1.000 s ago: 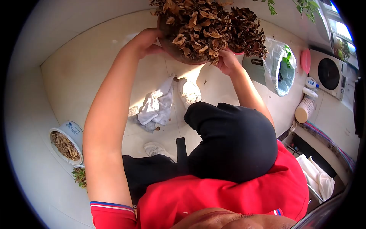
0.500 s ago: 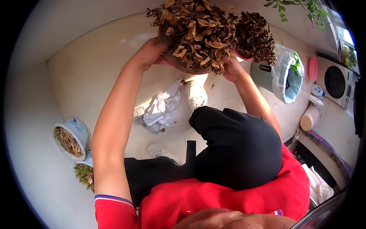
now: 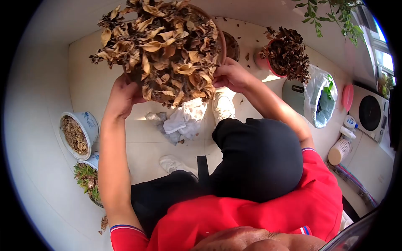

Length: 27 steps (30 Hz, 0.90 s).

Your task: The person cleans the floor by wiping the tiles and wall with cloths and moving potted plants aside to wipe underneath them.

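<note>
A large pot of dried brown leaves (image 3: 171,58) is held between my two hands in front of me. The reddish-brown pot rim (image 3: 221,35) shows along its right side; leaves cover most of the rest. My left hand (image 3: 125,95) is closed on the pot's near left side, its fingertips partly hidden under the leaves. At the near right side, my right hand (image 3: 231,75) grips the pot by its edge. Below the pot, a crumpled grey-white cloth (image 3: 184,123) lies on the floor, close to my shoe (image 3: 223,108).
A smaller pink pot (image 3: 263,58) with withered leaves stands to the right, near a bin with a clear bag (image 3: 320,98). At left are a white pot of dry matter (image 3: 90,129) and a succulent (image 3: 87,178). A round dark saucer-like thing (image 3: 231,47) and loose leaves lie behind.
The pot of dried leaves has moved left in both my hands, away from the smaller pink pot. The round dark thing on the floor behind it now shows.
</note>
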Tool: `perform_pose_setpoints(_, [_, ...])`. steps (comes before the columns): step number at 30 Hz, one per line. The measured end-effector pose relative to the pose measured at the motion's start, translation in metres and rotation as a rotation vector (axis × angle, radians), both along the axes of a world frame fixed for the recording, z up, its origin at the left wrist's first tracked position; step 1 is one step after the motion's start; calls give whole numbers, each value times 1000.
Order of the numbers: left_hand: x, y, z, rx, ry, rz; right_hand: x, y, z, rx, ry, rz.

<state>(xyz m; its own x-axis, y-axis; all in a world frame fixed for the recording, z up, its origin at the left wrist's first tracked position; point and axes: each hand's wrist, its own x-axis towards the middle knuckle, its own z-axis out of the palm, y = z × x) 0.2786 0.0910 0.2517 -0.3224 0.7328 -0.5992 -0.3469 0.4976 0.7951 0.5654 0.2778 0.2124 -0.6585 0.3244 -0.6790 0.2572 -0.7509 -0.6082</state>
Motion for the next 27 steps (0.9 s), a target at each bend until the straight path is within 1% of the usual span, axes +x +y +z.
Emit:
perform_pose_setpoints(1, [-5,-9,2,28,-1,65,-16,1,1,-6,17,52])
perform_pose_setpoints(4, [-32,-42,-2,32,-35,136,-65,7,-3,-11,23,198])
perform_pose_setpoints(6, [-37,-57,-2,29,-19,224,-99,14,-1,9,28,306])
perform_pose_setpoints(8, [-44,-72,-12,26,-11,315,-134,26,-19,52,35,420])
perform_pose_setpoints(11, [-51,-90,-29,78,-53,411,-176,36,-25,130,45,505])
perform_pose_setpoints(13, [-58,-100,-43,103,-69,444,-193,38,-21,137,48,581])
perform_pose_setpoints(15, [-53,-102,-44,93,-61,505,-201,37,-20,144,48,621])
perform_pose_setpoints(16, [-51,-102,-44,89,-57,530,-199,34,-23,125,45,609])
perform_pose_setpoints(21, [-43,-101,-38,41,-67,475,-171,25,-25,51,24,555])
perform_pose_setpoints(24, [-28,-80,-34,35,-94,387,-133,23,-12,138,-64,429])
perform_pose_setpoints(25, [-21,-70,-33,30,-97,363,-119,27,-13,110,-74,408])
perform_pose_setpoints(27, [-6,-48,-29,11,-101,297,-78,31,-19,81,-58,274])
